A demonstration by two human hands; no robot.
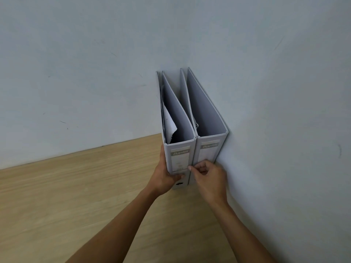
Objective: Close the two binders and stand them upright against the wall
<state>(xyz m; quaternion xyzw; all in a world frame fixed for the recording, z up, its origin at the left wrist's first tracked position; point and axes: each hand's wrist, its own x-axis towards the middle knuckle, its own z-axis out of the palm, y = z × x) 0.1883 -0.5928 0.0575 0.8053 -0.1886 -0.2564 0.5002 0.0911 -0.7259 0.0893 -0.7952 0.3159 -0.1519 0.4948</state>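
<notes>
Two grey lever-arch binders stand upright side by side in the corner, spines towards me. The right binder (208, 150) leans flat against the right wall (284, 130). The left binder (180, 156) touches it and holds loose white sheets inside. My left hand (167, 177) wraps the lower spine of the left binder, thumb across its front. My right hand (207, 177) rests with curled fingers on the lower spine of the right binder, its thumb tip at the seam between the two spines.
A light wooden surface (76, 196) carries the binders. A pale back wall (95, 73) meets the right wall behind the binders.
</notes>
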